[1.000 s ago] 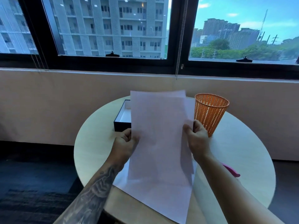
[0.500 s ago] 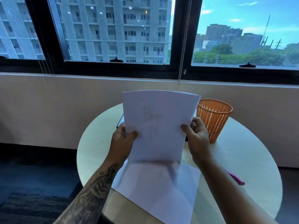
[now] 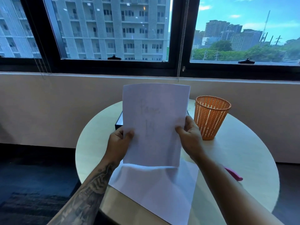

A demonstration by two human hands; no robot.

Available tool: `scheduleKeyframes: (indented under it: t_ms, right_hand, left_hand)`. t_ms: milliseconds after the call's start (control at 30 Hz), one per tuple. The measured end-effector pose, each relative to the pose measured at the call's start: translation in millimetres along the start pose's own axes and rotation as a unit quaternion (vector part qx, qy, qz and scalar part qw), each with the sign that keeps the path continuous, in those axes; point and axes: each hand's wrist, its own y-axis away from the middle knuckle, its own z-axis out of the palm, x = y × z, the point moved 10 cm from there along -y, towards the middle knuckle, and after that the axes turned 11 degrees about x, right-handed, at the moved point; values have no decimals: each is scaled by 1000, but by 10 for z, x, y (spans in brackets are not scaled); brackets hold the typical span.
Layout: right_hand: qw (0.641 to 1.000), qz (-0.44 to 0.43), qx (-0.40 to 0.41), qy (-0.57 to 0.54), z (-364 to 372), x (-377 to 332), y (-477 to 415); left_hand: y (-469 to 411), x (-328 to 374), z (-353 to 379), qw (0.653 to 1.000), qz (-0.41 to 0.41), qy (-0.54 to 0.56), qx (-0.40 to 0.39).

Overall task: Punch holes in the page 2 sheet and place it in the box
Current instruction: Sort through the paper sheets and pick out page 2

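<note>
On the bench [image 3: 243, 151], the box [image 3: 118, 125] sits at the far side, with the basket [image 3: 211, 117] to its right. The sheet [image 3: 154, 124] is held upright before the box, above flat paper [image 3: 154, 192] lying at the near edge. A small object [image 3: 233, 174] lies far right.

L forearm [image 3: 90, 189] w/ dark tattoos; R forearm [image 3: 227, 184] bare.

The sheet [image 3: 154, 124] is made of thin, matt white paper, through which faint writing is seen. The round table [image 3: 243, 151] is finished smooth, pale and slightly glossy. The basket [image 3: 211, 117] is formed of perforated orange plastic. The box [image 3: 119, 126] is faced matt black.
</note>
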Motion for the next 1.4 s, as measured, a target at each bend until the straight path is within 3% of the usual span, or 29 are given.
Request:
scheduleKeyframes:
  t_ms: [133,267,367,533,700,1100,1400]
  right_hand:
    - [987,45,-33,151,-94,455,27]
    - [878,19,-198,436,-132,920,282]
    - [833,-55,-266,483,30,806,485]
    - [795,-147,-351,472,520,515,980]
    - [741,-184,-409,500,754,601,1432]
    - [779,-162,-325,511,537,738,1083]
    - [804,-239,-243,487,429,457,979]
  left_hand:
    - [-213,-41,-345,997,1,-20,81]
    - [-410,-102,-876,983,-3,-18,185]
    - [-486,-193,-1099,975,-19,-3,223]
    - [-455,-256,-1077,973,-27,15,229]
    - [-443,-246,-1022,973,-13,8,228]
    - [-473,-116,-1110,969,18,29,244]
    - [-436,-163,-1311,959,10,1,283]
